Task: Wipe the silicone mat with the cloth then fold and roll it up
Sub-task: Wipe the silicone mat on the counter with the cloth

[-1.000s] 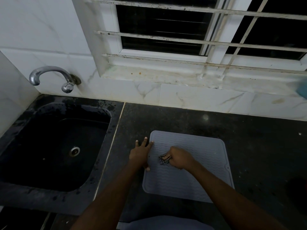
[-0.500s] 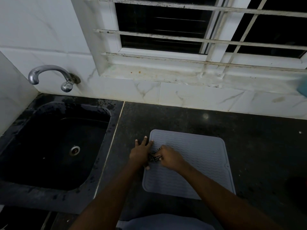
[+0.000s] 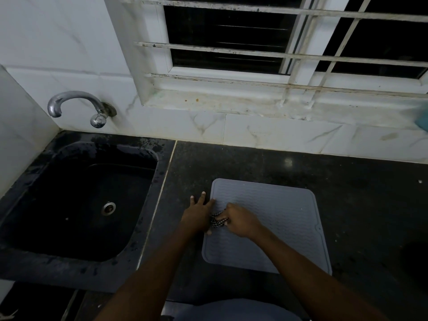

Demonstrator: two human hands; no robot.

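The silicone mat (image 3: 275, 223) lay flat on the dark counter (image 3: 347, 181), to the right of the black sink (image 3: 76, 205) and well apart from the tap (image 3: 76, 107); its ribbed grey face was up and all its corners that could be seen were down. The left hand (image 3: 199, 216) was spread, palm down, over the left edge of the mat, with some fingers on the counter beside it; it seemed to pin the mat in place. The right hand (image 3: 240, 221) was closed over a small checkered cloth (image 3: 217, 221), bunched between the fingers and pressed on the mat close to the left hand; how tightly it pinched the cloth I could not tell. I judged the mat to be light, soft and floppy, not fragile, and rather grippy on the counter; still it could creep under the rubbing, so one hand holding an edge was sensible. For the folding, the best hold would probably be at two corners of one edge, lifted together; the roll may want to spring open, so it would need steady pressure. The cloth looked thin and limp; it was easy to keep in a closed hand.
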